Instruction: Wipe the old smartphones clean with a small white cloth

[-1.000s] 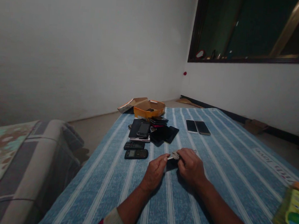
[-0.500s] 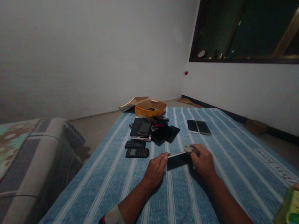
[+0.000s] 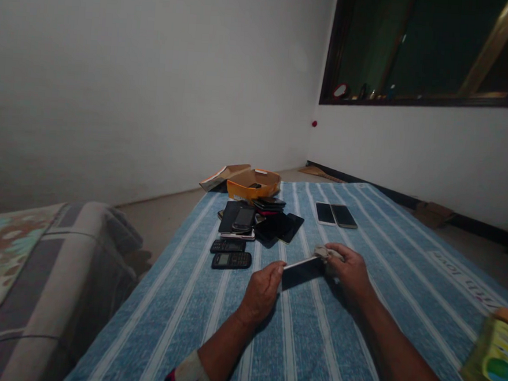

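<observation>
Lying across the left half of a blue striped tablecloth (image 3: pixel 183 336) are two keypad phones (image 3: pixel 231 261), with a pile of phones (image 3: pixel 244 219) and an open orange box (image 3: pixel 247 191) farther back. Near the middle, the left hand (image 3: pixel 262 292) has its thumb and fingers closed on the left end of a white-edged phone (image 3: pixel 302 274), held tilted, dark screen toward the wearer. At its right end, the right hand (image 3: pixel 350 273) pinches a crumpled pale cloth (image 3: pixel 325 253); its lower fingers are hard to make out. A second ago that hand was close beside the left one; now it is out at the right end, baring the screen, which suggests a wipe along the edge. Two more phones (image 3: pixel 344 216) lie side by side, far right; a bottle (image 3: pixel 494 364) is near right.
</observation>
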`<action>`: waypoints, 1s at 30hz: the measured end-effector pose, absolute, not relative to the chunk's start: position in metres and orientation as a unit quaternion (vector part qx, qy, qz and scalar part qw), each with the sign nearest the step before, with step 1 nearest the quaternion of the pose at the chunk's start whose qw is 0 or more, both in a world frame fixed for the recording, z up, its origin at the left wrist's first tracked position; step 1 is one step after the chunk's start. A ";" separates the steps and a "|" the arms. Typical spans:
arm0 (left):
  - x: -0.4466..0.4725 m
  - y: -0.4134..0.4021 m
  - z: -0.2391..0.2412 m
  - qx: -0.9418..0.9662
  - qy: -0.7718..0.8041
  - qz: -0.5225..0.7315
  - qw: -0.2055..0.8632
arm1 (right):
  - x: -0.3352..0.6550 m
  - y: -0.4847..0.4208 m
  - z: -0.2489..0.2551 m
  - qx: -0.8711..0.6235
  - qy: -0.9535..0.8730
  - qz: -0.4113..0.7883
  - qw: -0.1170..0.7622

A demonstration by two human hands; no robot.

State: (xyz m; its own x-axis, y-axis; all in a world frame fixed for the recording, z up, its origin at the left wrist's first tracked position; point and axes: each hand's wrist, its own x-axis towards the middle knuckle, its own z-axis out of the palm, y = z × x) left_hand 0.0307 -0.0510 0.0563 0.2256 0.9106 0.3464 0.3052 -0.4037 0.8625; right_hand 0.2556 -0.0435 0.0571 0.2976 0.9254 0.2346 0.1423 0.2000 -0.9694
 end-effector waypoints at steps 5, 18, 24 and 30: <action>0.028 -0.052 0.057 0.713 0.427 0.455 0.319 | 0.258 -0.043 0.062 -0.527 -0.519 0.291 0.606; 0.024 -0.054 0.057 0.729 0.432 0.449 0.285 | 0.231 -0.064 0.102 -0.457 -0.677 0.082 0.571; 0.019 -0.055 0.057 0.748 0.417 0.466 0.225 | 0.209 -0.062 0.112 -0.425 -0.717 0.015 0.553; 0.019 -0.062 0.067 0.749 0.399 0.495 0.187 | 0.173 -0.065 0.123 -0.409 -0.755 -0.085 0.505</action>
